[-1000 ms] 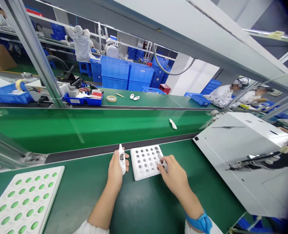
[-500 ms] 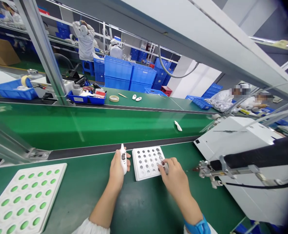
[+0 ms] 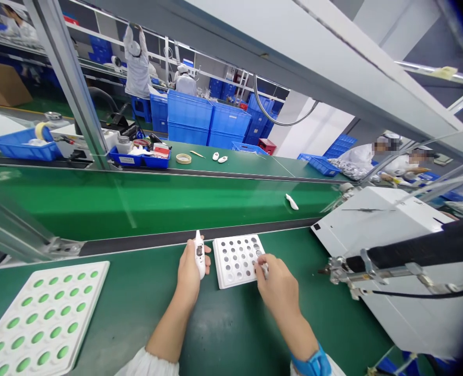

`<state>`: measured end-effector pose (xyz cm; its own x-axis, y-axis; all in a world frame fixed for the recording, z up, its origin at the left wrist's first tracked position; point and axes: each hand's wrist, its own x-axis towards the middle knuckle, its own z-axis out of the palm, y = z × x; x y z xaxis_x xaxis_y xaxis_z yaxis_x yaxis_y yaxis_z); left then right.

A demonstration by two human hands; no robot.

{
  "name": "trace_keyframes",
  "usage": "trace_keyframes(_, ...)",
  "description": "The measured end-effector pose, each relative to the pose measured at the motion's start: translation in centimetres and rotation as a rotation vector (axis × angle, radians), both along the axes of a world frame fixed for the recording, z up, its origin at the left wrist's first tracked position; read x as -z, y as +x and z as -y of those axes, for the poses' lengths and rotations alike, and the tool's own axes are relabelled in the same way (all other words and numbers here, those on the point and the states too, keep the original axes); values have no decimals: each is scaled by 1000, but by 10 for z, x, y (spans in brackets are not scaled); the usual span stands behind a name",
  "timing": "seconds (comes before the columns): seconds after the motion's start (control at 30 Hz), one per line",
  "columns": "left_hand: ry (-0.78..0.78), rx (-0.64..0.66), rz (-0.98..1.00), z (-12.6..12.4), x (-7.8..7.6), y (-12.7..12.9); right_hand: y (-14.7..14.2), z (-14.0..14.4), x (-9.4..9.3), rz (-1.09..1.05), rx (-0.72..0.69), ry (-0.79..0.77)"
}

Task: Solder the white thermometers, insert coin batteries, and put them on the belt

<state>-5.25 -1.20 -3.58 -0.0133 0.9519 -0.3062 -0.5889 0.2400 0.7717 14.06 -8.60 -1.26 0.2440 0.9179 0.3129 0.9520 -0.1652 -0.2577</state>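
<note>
White unlabelled device (image 3: 199, 254) gripped in left hand (image 3: 189, 271); right hand (image 3: 276, 284) pinching small part over tray (image 3: 235, 259).

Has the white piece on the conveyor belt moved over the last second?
Yes. The white piece has travelled rightward along the conveyor belt, ending closer to the white machine housing.

sleeves: white, gathered cuffs | right wrist: blue band (image 3: 310, 363) | hands: bare
</note>
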Motion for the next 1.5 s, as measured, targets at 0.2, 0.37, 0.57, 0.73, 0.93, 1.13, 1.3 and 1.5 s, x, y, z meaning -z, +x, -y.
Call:
trace_keyframes(0.2, -7, -3, -2, 0, 0, 0, -1, 0, -5, 17, 20, -29)
trace_keyframes(0.37, -12, -3, -4, 0, 0, 1, 5, -2, -5, -19, 39, -51)
trace_keyframes(0.57, -3, -2, -2, 0, 1, 1, 4, -2, -2, -59, 48, 22)
trace_keyframes(0.73, 18, 24, -21, 2, 0, 0, -18, -6, -9, -65, -4, 111)
trace_keyframes(0.93, 19, 42, -41, 2, 1, -1, -13, -5, -13, -56, -19, 47)
trace_keyframes(1.13, 12, 46, -31, 2, 0, 0, 3, 7, -1, -40, 16, -64)
trace_keyframes(1.3, 8, 40, -38, 1, -1, 0, -2, 7, 1, -41, -10, -32)
trace_keyframes(1.5, 43, 60, -61, 0, 2, -2, -20, 0, -3, -54, -63, 75)
